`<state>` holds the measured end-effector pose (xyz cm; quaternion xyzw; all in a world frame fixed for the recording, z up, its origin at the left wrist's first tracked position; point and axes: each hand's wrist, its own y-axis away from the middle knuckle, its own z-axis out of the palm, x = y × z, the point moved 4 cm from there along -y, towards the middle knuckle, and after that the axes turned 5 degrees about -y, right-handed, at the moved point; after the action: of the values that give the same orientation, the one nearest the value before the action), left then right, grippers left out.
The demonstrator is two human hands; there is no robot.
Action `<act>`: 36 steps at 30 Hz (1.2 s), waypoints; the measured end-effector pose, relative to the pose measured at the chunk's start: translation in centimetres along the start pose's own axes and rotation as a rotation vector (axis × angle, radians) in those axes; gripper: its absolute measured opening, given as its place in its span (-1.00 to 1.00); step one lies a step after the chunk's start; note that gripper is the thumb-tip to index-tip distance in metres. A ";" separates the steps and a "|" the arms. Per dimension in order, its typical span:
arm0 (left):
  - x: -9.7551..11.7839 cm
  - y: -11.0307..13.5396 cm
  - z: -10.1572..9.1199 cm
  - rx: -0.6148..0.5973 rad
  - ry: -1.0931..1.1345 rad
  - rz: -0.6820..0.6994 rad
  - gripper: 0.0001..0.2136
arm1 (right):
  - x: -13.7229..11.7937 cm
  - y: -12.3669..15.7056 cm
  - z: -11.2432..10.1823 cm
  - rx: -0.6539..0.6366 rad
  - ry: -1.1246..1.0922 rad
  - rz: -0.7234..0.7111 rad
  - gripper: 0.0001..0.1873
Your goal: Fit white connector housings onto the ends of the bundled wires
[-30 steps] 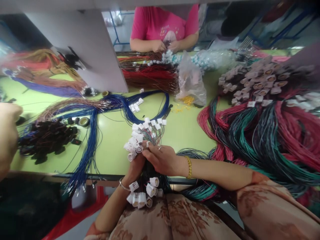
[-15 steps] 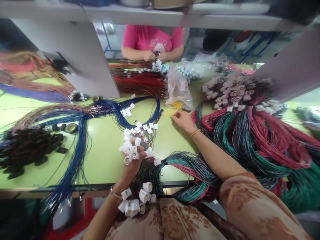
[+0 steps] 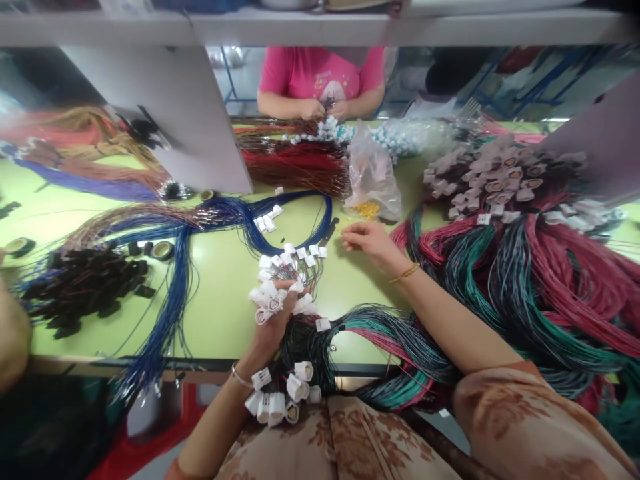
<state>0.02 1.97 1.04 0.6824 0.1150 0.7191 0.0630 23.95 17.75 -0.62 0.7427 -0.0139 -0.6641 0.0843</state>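
My left hand (image 3: 274, 328) is closed around a bunch of white plastic connectors (image 3: 270, 300) on thin dark wires, just above the table's front part. More white connectors (image 3: 277, 263) fan out beyond its fingers, and others (image 3: 276, 403) hang by my wrist. My right hand (image 3: 373, 243) is over the table with its thumb and fingers pinched together; whatever is between the fingertips is too small to make out. Just beyond it lie small yellow pieces (image 3: 367, 210) at the mouth of a clear plastic bag (image 3: 373, 170). A looped wire bundle (image 3: 390, 327) rests between my arms.
Blue wires (image 3: 173, 293) and black connectors (image 3: 87, 287) lie to the left, near a tape roll (image 3: 163, 251). Pink, green and black wire bundles (image 3: 500, 287) with white connectors fill the right. Opposite works a person in pink (image 3: 325, 73). Another person's arm (image 3: 11, 333) shows at the left edge.
My right hand has drawn back slightly from the yellow pieces, towards me and leftward. My left hand still holds the connectors. Another person's arm has appeared at the left edge; the view has shifted.
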 end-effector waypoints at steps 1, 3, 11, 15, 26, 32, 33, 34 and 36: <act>0.2 0.0 -0.1 0.016 -0.048 0.024 -0.66 | -0.3 0.6 1.1 -0.079 -0.167 0.042 -0.81; 0.4 0.0 -0.4 0.053 -0.129 0.058 -0.68 | -0.9 1.9 3.2 -0.225 -0.388 0.122 -0.75; -1.0 -0.4 -0.5 0.069 0.044 -0.004 -0.71 | -2.6 6.0 7.2 -0.461 -0.578 0.177 -0.69; -1.0 -0.3 -0.4 0.084 0.095 -0.023 -0.71 | -2.7 7.1 8.2 -0.507 -0.525 0.125 -0.70; -2.3 -0.5 -0.7 0.108 0.131 -0.068 -0.74 | -5.5 10.4 9.6 -0.377 0.193 -0.727 -0.84; -2.8 -0.5 -0.9 0.079 0.131 -0.058 -0.76 | -5.2 11.1 10.3 -0.391 0.365 -0.924 -0.80; -2.8 -0.5 -0.9 0.077 0.141 -0.061 -0.76 | -5.2 11.1 10.3 -0.387 0.399 -0.936 -0.81; -2.8 -0.5 -0.9 0.080 0.152 -0.064 -0.76 | -5.3 11.1 10.4 -0.384 0.432 -0.945 -0.81; -2.8 -0.4 -0.9 0.098 0.167 -0.066 -0.76 | -5.2 11.1 10.5 -0.384 0.492 -0.945 -0.80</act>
<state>-0.75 1.63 -1.77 0.6183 0.1774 0.7644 0.0435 14.01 6.41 5.04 0.7725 0.4613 -0.4274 -0.0877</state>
